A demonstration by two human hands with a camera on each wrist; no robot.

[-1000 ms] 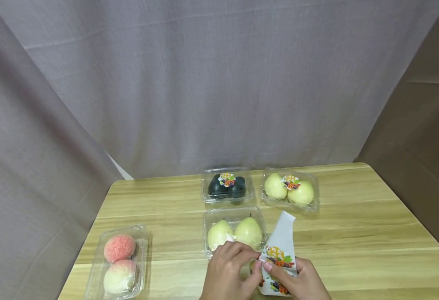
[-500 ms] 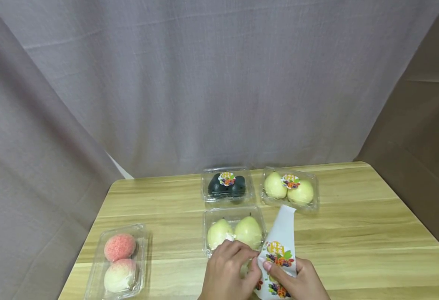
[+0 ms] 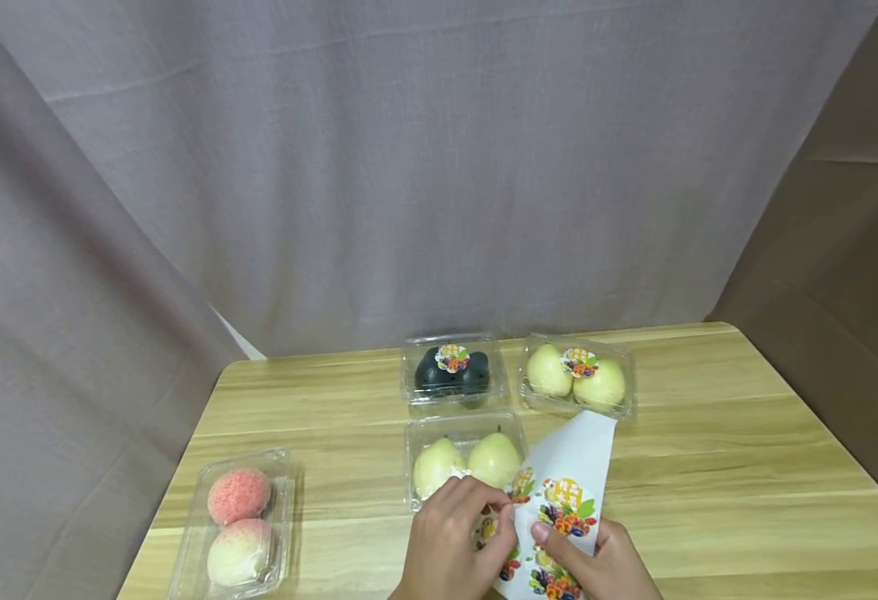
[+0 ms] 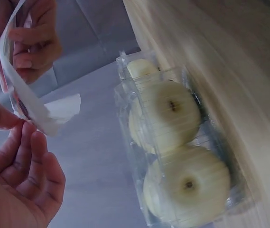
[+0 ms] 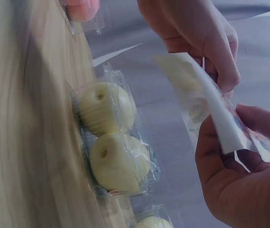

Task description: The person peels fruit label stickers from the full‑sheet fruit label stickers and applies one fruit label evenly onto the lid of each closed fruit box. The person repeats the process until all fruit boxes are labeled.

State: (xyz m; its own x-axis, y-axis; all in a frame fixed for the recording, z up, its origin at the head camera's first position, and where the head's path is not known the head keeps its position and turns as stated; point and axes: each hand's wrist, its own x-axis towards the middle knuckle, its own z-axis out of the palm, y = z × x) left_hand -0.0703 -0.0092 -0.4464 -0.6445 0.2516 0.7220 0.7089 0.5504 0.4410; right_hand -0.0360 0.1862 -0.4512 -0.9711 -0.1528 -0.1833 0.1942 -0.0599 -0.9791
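A white sheet of fruit-print stickers is held up over the table's front in the head view. My right hand grips its right side, thumb lying across the front and fingers behind. At its left edge, the thumb and forefinger of my left hand pinch the sheet's edge by a sticker. The left wrist view shows the fingertips meeting on that edge. Just behind the left hand stands a clear plastic box with two pale green pears; the hand covers part of its front.
At the back are a clear box of dark fruits and another of pears, each with a fruit sticker. A box with two peaches lies at the left. Grey curtain hangs behind the wooden table.
The sheet has opened out wider and turned more to face the camera, its top corner shifting right. Both hands stay nearly in place, and the boxes have not moved.
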